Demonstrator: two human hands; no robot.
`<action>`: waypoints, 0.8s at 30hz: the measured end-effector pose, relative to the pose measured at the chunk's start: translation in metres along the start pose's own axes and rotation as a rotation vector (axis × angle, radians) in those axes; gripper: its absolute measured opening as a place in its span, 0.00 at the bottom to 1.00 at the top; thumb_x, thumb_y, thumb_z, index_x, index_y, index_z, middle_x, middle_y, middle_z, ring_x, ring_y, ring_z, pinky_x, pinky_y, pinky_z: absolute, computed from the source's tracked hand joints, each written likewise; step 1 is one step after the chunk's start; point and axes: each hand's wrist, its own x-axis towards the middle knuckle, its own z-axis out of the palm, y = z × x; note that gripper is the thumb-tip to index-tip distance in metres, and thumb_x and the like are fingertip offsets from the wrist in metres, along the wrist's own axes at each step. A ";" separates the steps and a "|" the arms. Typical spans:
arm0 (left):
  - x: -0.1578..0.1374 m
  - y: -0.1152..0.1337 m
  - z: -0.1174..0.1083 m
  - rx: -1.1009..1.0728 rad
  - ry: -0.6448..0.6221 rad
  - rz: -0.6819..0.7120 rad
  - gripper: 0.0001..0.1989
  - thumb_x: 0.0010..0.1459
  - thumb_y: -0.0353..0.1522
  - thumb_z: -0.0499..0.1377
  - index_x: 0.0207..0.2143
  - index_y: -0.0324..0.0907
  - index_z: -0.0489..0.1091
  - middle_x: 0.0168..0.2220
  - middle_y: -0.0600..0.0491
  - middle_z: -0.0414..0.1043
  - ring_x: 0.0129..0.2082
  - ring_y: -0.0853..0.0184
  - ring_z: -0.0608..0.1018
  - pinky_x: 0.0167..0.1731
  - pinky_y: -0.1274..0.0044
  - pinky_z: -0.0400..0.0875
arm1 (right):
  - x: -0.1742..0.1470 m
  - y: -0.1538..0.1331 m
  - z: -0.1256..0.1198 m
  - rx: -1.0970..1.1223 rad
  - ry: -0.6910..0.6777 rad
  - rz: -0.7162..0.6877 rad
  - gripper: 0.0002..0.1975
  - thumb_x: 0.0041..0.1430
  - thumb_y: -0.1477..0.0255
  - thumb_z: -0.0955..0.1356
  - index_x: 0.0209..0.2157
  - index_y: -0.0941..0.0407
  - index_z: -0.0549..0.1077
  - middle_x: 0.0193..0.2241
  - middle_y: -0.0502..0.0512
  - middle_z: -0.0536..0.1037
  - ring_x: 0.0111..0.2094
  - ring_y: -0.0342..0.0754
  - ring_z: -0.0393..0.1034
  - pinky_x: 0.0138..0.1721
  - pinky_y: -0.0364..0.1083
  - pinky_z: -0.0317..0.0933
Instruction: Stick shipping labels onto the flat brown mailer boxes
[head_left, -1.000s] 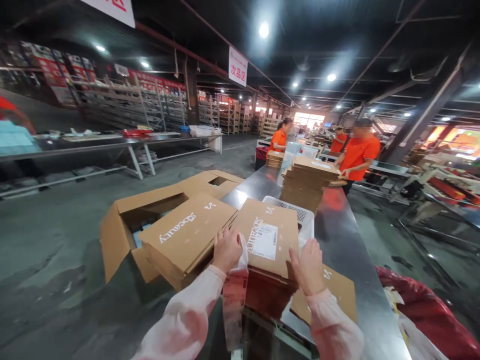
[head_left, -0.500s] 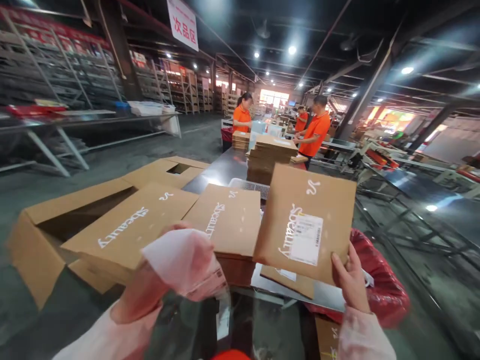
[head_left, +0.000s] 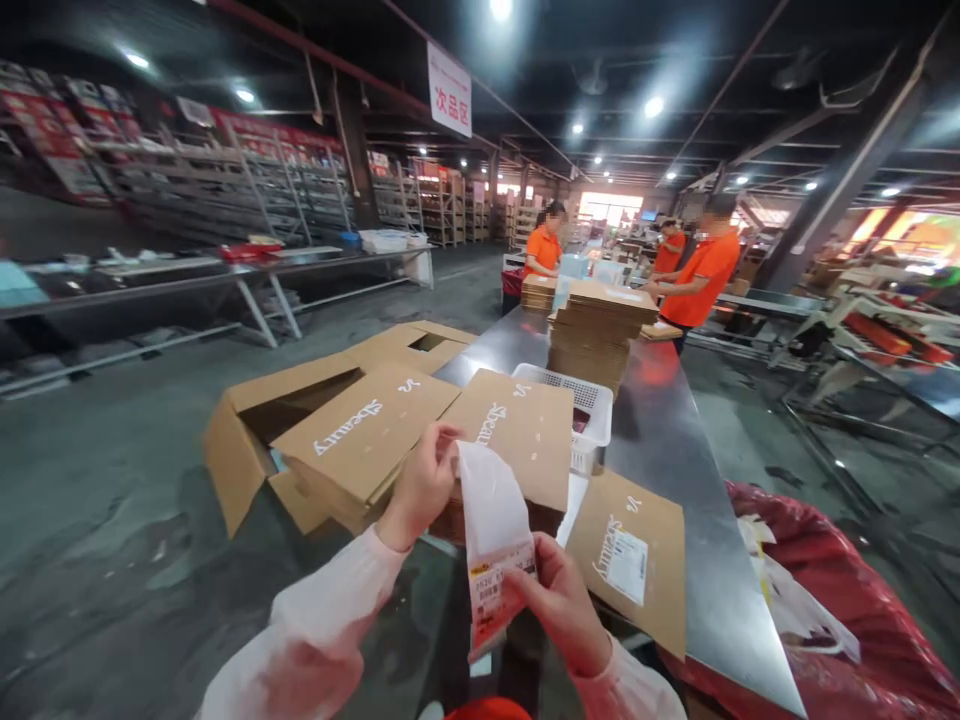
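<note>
White plastic mesh forms the basket (head_left: 598, 432) behind the middle stack of flat boxes (head_left: 534, 440), and a small dark red item (head_left: 580, 420) is seen inside it. At the left, a cardboard carton (head_left: 234, 478) stands with its flaps spread; something pale blue is glimpsed within, too little shown to be identified. In the red bag (head_left: 862, 610) at the right of the metal table (head_left: 649, 430), crumpled white plastic (head_left: 806, 605) is contained.

Half a second ago, the labelled box (head_left: 656, 515) was held raised in the right hand (head_left: 559, 605); now it is seen lying flat at the table's near right, and the label strip (head_left: 495, 520) is gripped by that hand instead.

The strip is held in front of the middle stack, stretched between both hands. Its upper edge is pinched between the thumb and fingertips of the left hand (head_left: 427, 480); lower down, its right edge is grasped by the right, with the thumb laid over the print. Its long axis runs nearly upright in view, the blank white upper part curved, the printed face turned toward the camera and the lower end pointed down toward the wearer.
</note>
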 end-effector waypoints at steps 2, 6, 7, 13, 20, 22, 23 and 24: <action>-0.009 -0.002 -0.019 0.175 0.025 0.261 0.17 0.50 0.38 0.60 0.42 0.42 0.68 0.50 0.45 0.71 0.55 0.57 0.68 0.58 0.63 0.58 | 0.005 0.007 -0.001 0.135 0.063 0.081 0.23 0.43 0.59 0.75 0.37 0.53 0.64 0.27 0.50 0.78 0.27 0.47 0.73 0.31 0.46 0.67; -0.046 -0.019 -0.019 0.281 -0.370 0.240 0.23 0.45 0.39 0.66 0.44 0.42 0.71 0.42 0.47 0.77 0.46 0.58 0.75 0.56 0.64 0.61 | 0.017 0.016 -0.002 0.167 0.272 -0.065 0.29 0.42 0.59 0.75 0.42 0.51 0.60 0.23 0.47 0.76 0.23 0.46 0.72 0.25 0.45 0.67; -0.053 -0.027 -0.013 0.191 -0.382 0.079 0.21 0.44 0.40 0.66 0.40 0.41 0.72 0.37 0.48 0.78 0.39 0.60 0.77 0.49 0.66 0.67 | 0.019 0.014 -0.001 0.087 0.337 -0.163 0.28 0.44 0.59 0.75 0.43 0.51 0.61 0.24 0.47 0.75 0.24 0.46 0.72 0.26 0.45 0.67; -0.060 -0.062 0.013 -0.256 -0.236 -0.283 0.20 0.40 0.43 0.69 0.28 0.36 0.74 0.27 0.50 0.76 0.30 0.66 0.75 0.35 0.75 0.68 | 0.025 -0.028 -0.010 -0.736 0.161 -0.448 0.13 0.53 0.63 0.70 0.39 0.53 0.77 0.36 0.57 0.78 0.37 0.50 0.73 0.36 0.47 0.69; -0.054 -0.078 0.032 -0.249 0.005 -0.104 0.27 0.47 0.51 0.62 0.17 0.41 0.56 0.18 0.60 0.57 0.21 0.75 0.60 0.23 0.81 0.58 | 0.036 -0.049 -0.014 -0.846 0.008 -0.244 0.12 0.56 0.60 0.67 0.32 0.52 0.79 0.28 0.53 0.81 0.28 0.48 0.74 0.29 0.44 0.66; -0.046 -0.077 0.029 -0.266 -0.029 -0.125 0.24 0.45 0.50 0.64 0.20 0.39 0.62 0.20 0.59 0.60 0.22 0.74 0.62 0.24 0.81 0.59 | 0.050 -0.051 -0.016 -0.797 0.030 -0.279 0.11 0.54 0.60 0.68 0.29 0.52 0.79 0.31 0.54 0.80 0.32 0.48 0.74 0.33 0.45 0.67; -0.041 -0.077 0.025 -0.289 -0.102 -0.164 0.23 0.43 0.49 0.66 0.25 0.38 0.66 0.22 0.58 0.64 0.24 0.73 0.65 0.26 0.81 0.61 | 0.062 -0.052 -0.019 -0.795 0.053 -0.308 0.11 0.53 0.61 0.69 0.27 0.52 0.79 0.32 0.54 0.80 0.34 0.49 0.74 0.36 0.45 0.67; -0.036 -0.078 0.021 -0.314 -0.202 -0.224 0.24 0.40 0.47 0.68 0.29 0.37 0.69 0.25 0.56 0.68 0.25 0.72 0.67 0.28 0.80 0.63 | 0.078 -0.053 -0.023 -0.810 0.085 -0.334 0.10 0.52 0.61 0.70 0.26 0.53 0.79 0.34 0.55 0.79 0.36 0.49 0.74 0.39 0.46 0.66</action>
